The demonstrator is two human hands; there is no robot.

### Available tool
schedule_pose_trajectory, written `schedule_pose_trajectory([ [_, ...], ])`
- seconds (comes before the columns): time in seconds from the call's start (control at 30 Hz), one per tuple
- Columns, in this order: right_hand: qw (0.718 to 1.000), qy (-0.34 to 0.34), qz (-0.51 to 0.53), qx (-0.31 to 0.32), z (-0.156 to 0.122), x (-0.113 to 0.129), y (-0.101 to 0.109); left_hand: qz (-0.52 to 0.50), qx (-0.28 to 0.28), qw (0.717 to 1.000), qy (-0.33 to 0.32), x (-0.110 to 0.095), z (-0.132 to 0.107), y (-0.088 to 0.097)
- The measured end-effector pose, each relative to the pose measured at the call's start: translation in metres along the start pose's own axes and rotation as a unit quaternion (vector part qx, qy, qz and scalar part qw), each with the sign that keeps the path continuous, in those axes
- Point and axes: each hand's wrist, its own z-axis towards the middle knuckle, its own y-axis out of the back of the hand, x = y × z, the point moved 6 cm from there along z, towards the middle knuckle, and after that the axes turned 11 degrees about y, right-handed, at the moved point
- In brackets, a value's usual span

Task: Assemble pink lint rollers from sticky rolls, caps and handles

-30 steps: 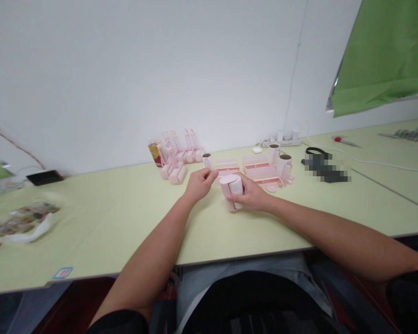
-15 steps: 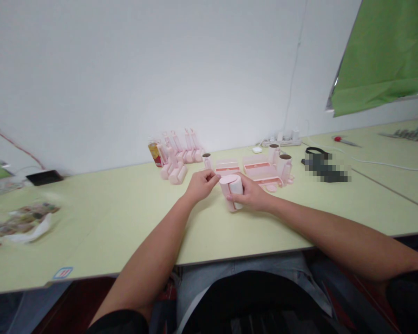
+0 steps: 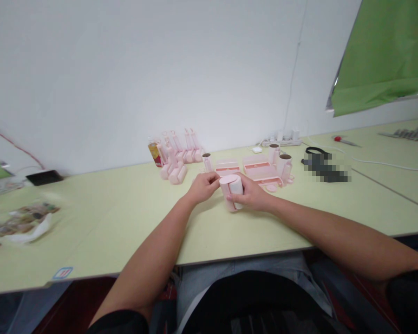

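Observation:
Over the near part of the table, my right hand (image 3: 253,195) wraps around a lint roller (image 3: 231,192). It stands roughly upright, with a pink cover at its left side and top and a white roll showing at the right. My left hand (image 3: 204,187) is closed in a pinch at the roller's upper left edge. Whatever its fingertips hold is too small or hidden to make out. Just behind my hands stands a small pink roll (image 3: 206,161) with a brown core.
Several pink lint rollers with handles (image 3: 176,162) stand by the wall, beside a yellow-and-red bottle (image 3: 155,153). Pink open cases (image 3: 257,168) and larger rolls (image 3: 284,167) lie behind my right hand. A power strip (image 3: 282,142), a red-tipped tool (image 3: 346,141) and a black tray (image 3: 44,177) are farther out.
My left hand has shifted very slightly at the roller's upper left edge, its fingers still pinched. My right hand and the lint roller stay in place.

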Motion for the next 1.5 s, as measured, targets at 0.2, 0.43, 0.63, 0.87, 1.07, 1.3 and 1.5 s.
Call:
schedule_pose_trajectory([
  [0.2,1.0,0.004,-0.002,-0.003,0.0,0.0,0.0,0.0,0.014,1.0,-0.01,-0.002,-0.001,-0.001],
  [0.43,1.0,0.004,0.009,-0.01,0.001,0.001,0.001,0.002,0.015,1.0,-0.007,0.0,0.0,-0.002],
  [0.63,0.999,-0.015,0.029,-0.033,0.001,-0.002,0.002,-0.009,0.018,1.0,-0.01,-0.002,-0.001,-0.003],
  [0.87,0.999,-0.011,0.026,-0.032,0.001,-0.001,0.002,-0.013,0.032,0.999,-0.012,-0.003,-0.002,-0.006],
  [1.07,0.999,-0.018,0.002,-0.028,0.001,-0.003,0.001,-0.028,0.042,0.999,-0.018,-0.005,-0.002,-0.008],
  [1.3,1.0,-0.01,0.0,-0.027,0.001,-0.003,0.002,-0.038,0.047,0.998,-0.012,-0.004,-0.001,-0.01],
  [1.5,1.0,-0.01,0.003,-0.018,0.001,-0.003,0.002,-0.036,0.061,0.997,-0.02,-0.004,-0.001,-0.013],
])
